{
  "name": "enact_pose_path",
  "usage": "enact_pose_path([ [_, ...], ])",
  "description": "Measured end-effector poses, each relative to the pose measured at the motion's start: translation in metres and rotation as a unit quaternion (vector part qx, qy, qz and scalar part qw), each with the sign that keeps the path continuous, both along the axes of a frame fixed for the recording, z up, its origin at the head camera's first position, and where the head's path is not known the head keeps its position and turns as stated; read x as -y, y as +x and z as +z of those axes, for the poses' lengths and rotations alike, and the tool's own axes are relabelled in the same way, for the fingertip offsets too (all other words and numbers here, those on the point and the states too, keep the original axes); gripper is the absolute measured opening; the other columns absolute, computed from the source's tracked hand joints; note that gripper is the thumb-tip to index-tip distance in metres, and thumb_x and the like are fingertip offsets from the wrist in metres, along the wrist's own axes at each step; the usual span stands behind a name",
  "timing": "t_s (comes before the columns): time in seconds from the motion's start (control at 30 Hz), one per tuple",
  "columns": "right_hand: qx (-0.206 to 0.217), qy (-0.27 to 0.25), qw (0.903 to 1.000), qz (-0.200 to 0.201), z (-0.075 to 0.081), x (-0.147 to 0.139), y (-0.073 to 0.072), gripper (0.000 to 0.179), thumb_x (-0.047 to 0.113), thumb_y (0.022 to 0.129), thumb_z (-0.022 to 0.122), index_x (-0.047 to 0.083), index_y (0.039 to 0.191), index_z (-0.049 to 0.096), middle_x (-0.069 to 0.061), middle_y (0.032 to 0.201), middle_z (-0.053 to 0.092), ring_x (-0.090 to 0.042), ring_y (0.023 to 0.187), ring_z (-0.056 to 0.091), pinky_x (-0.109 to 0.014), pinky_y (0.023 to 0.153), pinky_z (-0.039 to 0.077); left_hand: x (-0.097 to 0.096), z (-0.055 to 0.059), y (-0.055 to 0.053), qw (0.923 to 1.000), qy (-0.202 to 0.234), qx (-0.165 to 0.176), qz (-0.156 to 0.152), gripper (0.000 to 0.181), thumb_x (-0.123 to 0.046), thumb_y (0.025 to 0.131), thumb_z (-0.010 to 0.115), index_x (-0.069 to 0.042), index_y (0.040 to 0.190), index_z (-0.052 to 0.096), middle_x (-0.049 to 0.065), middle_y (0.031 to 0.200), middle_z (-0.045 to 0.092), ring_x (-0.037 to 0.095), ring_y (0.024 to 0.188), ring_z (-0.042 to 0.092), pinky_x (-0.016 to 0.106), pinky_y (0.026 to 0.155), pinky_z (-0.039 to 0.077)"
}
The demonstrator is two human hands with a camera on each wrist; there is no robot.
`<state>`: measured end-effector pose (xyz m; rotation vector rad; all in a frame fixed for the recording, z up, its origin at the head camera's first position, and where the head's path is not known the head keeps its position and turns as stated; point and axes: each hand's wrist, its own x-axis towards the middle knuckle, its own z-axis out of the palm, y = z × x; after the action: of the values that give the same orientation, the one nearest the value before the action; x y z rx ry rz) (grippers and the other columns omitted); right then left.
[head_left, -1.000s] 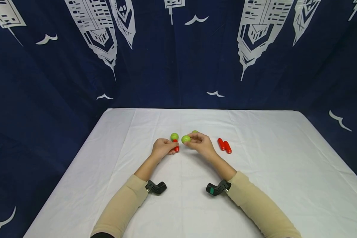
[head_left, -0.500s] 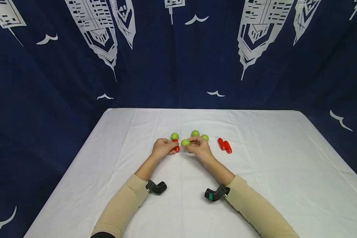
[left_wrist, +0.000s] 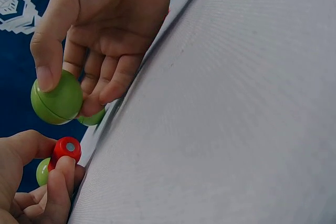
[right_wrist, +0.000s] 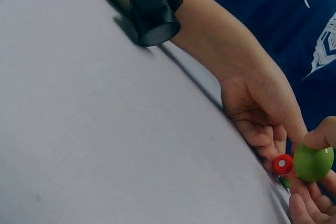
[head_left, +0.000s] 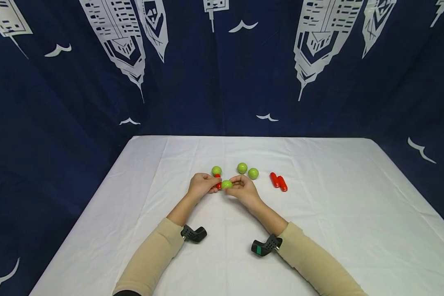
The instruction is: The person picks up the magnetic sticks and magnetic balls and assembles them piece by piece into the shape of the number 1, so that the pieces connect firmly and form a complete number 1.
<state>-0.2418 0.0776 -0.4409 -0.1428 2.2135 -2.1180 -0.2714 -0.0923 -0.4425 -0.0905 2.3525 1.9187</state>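
Observation:
My left hand (head_left: pixel 202 183) pinches a short red rod (head_left: pixel 218 186) between thumb and fingers. A green ball (head_left: pixel 216 170) sits at the rod's far end, seemingly touching it. In the left wrist view the red rod's near end (left_wrist: pixel 67 148) shows a small grey disc. My right hand (head_left: pixel 246 192) holds another green ball (head_left: pixel 227 184) by thumb and fingertips, close to that near end. In the left wrist view a gap separates this held ball (left_wrist: pixel 58 98) from the rod. The right wrist view shows the ball (right_wrist: pixel 313 162) beside the rod's disc end (right_wrist: pixel 283 164).
Two loose green balls, one farther back (head_left: pixel 242 167) and one nearer (head_left: pixel 253 174), lie beyond my right hand. Two red rods (head_left: pixel 274 179) lie side by side to their right. A white cloth (head_left: pixel 336 213) covers the table, and a dark blue printed curtain (head_left: pixel 222 82) hangs behind it.
My right hand has moved left and nearer to me with its green ball, toward the rod's near end. The two loose balls behind it have come into full view. My left hand stays put.

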Motion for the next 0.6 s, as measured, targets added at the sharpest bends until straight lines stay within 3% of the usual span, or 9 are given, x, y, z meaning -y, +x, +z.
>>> enact_pose_path([
  [0.23,-0.027,0.057,0.9979,0.011,-0.0037,0.0025,0.0045,0.03,-0.003,0.076,0.076,-0.002,0.098,0.057,-0.008,0.089,0.06,-0.013,0.078,0.059,-0.019,0.067,0.049,0.0015,0.0005,0.0011,1.0,-0.001,0.002,0.0,0.02,-0.015,0.085,0.074,0.002,0.078,0.067,0.0,0.056,0.061,0.005,0.048,0.058,0.015,0.049,0.049],
  [0.6,-0.098,0.147,0.984,0.023,-0.0083,0.004,0.0088,0.028,0.006,0.072,0.083,0.003,0.09,0.061,-0.003,0.079,0.06,-0.012,0.074,0.055,-0.021,0.065,0.045,0.0006,-0.0009,0.0006,0.9999,-0.013,-0.003,0.006,0.021,-0.015,0.085,0.074,0.004,0.08,0.068,0.0,0.057,0.061,0.005,0.049,0.057,0.015,0.05,0.05],
])
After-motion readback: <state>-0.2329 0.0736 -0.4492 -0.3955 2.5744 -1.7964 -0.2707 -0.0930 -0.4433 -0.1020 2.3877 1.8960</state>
